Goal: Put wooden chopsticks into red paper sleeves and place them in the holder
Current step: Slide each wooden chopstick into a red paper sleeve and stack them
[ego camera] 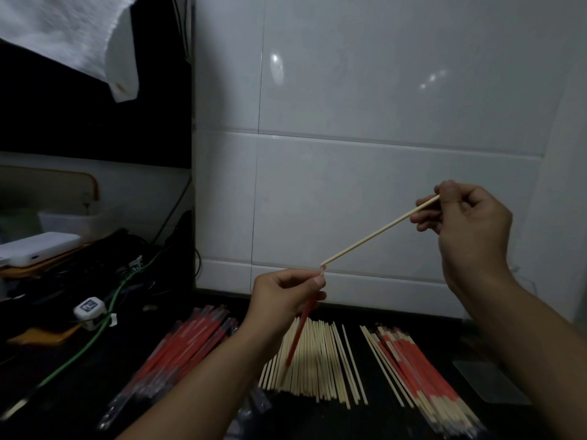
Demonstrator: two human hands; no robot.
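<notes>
A white tiled wall (381, 122) is rising straight off the back edge of a dark counter (317, 420), closing that side; the air above the counter in front of the tiles is staying open, and both hands are working there. To the left, the counter's edge is running into clutter: a green cable (95, 338), a small white adapter (90, 309) and a white box (38, 249), with a white towel (63, 30) hanging above.

Along the counter's middle, a pile of bare wooden chopsticks (317, 363) is lying fanned out. Just left of it a bundle of red sleeves in clear wrap (181, 347) is lying slanted; toward the right edge a heap of sleeved chopsticks (419, 376) is stretching to the near edge.

The left hand (286, 300) is curling its fingers and pinching the mouth of a red paper sleeve (298, 335), which is hanging down over the bare pile. The right hand (467, 217), raised higher near the wall, is pinching the upper end of a single chopstick (378, 231) between thumb and fingertips. The stick is slanting down-left, its lower tip meeting the sleeve's mouth at the left fingertips.
</notes>
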